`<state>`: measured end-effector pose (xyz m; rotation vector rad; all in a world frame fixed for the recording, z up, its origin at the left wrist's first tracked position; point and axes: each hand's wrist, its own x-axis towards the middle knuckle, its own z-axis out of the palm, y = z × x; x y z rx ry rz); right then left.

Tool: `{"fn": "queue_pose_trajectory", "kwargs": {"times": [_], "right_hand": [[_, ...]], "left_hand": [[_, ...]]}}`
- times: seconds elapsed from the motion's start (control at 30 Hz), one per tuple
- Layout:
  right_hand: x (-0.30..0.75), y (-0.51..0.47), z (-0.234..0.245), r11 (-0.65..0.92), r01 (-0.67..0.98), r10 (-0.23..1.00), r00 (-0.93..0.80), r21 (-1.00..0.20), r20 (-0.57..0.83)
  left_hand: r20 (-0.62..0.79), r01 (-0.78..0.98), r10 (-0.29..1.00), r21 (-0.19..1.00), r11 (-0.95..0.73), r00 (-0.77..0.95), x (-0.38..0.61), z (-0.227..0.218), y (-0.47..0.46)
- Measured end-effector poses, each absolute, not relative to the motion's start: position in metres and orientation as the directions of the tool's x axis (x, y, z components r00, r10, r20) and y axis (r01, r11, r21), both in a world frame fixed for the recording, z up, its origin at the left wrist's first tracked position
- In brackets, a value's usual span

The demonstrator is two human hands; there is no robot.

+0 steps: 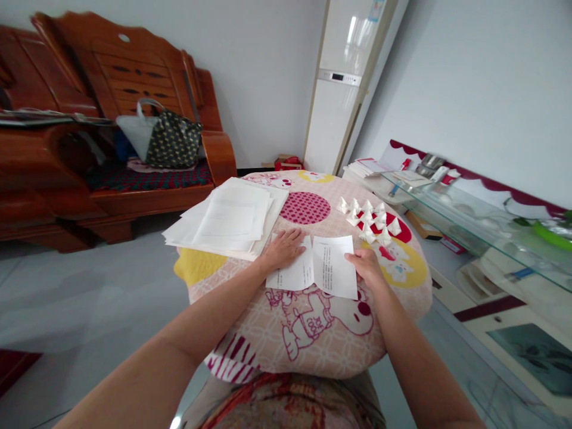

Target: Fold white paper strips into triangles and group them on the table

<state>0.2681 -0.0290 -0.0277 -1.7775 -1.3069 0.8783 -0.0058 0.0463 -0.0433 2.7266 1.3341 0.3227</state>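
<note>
A printed white sheet (pixel 318 268), creased down its middle, lies on a round table with a pink cartoon cloth (pixel 313 339). My left hand (pixel 282 249) rests flat on the sheet's left half, fingers stretched out. My right hand (pixel 367 267) pinches the sheet's right edge between thumb and fingers. A stack of loose white papers (pixel 227 219) lies just left of my left hand. Several small folded white paper shapes (pixel 370 219) sit in a cluster beyond my right hand.
A carved wooden sofa (pixel 111 119) with a patterned bag (pixel 172 140) stands at the back left. A tall white air conditioner (pixel 339 83) fills the corner. A glass shelf (pixel 469 220) with papers and oddments runs along the right wall, close to the table.
</note>
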Motion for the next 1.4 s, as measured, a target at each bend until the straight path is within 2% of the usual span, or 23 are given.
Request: {"fn": "queue_pose_trajectory", "kwargs": {"times": [0.1,0.3,0.43,0.53,0.67,0.77,1.23,1.4], "right_hand": [[0.270,-0.030,-0.027,-0.251,0.471,0.935,0.344,-0.846,-0.085],[0.271,-0.038,-0.019,-0.252,0.465,0.920,0.388,-0.849,-0.061],[0.270,-0.054,-0.014,-0.277,0.338,0.940,0.290,-0.900,-0.180],[0.269,-0.063,-0.014,-0.204,0.260,0.966,0.208,-0.944,-0.152],[0.272,-0.066,-0.019,-0.204,0.272,0.957,0.259,-0.940,-0.132],[0.275,-0.064,-0.022,-0.220,0.294,0.946,0.297,-0.930,-0.130],[0.298,-0.084,-0.010,-0.299,0.162,0.896,0.387,-0.940,-0.219],[0.301,-0.084,-0.004,-0.234,0.039,0.924,0.319,-0.971,-0.210]], "left_hand": [[0.132,0.770,0.789,0.172,-0.614,0.600,-0.005,-0.042,0.046],[0.122,0.782,0.800,0.170,-0.600,0.587,-0.005,-0.039,0.043],[0.193,0.775,0.793,0.174,-0.607,0.578,-0.003,-0.031,0.039],[0.226,0.780,0.791,0.155,-0.606,0.569,0.003,-0.021,0.032],[0.155,0.818,0.829,0.143,-0.557,0.537,0.010,-0.019,0.018],[0.183,0.791,0.808,0.175,-0.587,0.559,0.008,-0.029,0.011],[0.148,0.786,0.816,0.219,-0.578,0.559,0.006,-0.035,0.008],[0.189,0.800,0.838,0.252,-0.545,0.512,-0.001,-0.029,0.024]]}}
